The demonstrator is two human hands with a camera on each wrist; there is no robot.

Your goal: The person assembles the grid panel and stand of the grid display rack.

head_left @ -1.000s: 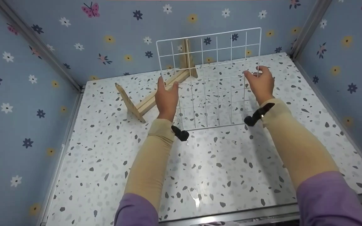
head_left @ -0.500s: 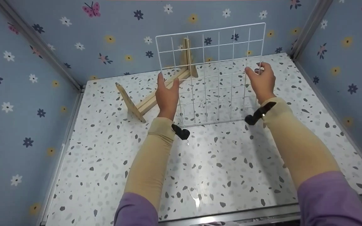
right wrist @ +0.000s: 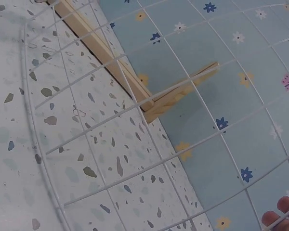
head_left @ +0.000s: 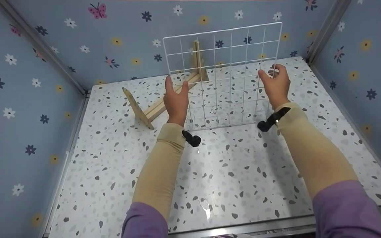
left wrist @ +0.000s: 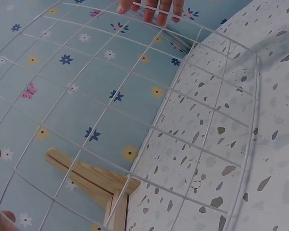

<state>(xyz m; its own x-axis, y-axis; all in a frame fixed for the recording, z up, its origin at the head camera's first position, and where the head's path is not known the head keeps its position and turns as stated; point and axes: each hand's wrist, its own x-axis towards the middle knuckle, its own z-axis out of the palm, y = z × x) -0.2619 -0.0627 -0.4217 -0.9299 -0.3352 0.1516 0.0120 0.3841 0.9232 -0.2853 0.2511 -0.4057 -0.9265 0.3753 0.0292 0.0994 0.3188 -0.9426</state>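
A white wire grid panel (head_left: 222,30) stands tilted between my two hands over the speckled table. My left hand (head_left: 176,102) grips its left side, thumb on the near face. On the right side, my right hand (head_left: 278,86) holds the edge wire with thumb and fingers bent around it. Whether the panel's lower edge touches the tabletop, I cannot tell. Behind the grid lies a wooden stand (head_left: 157,108), a grooved beam with an upright at each end; its far upright (left wrist: 94,175) shows through the wires in the left wrist view.
Blue flowered walls (head_left: 134,33) enclose the white speckled table (head_left: 111,185) at the back and both sides. A metal rail (head_left: 243,228) runs along the near edge. Black wrist cameras (head_left: 192,138) sit on both cream sleeves.
Both hands have shifted slightly up and away with the grid panel. Its lower and upper edges now sit higher in the head view. The wooden stand has stayed put.
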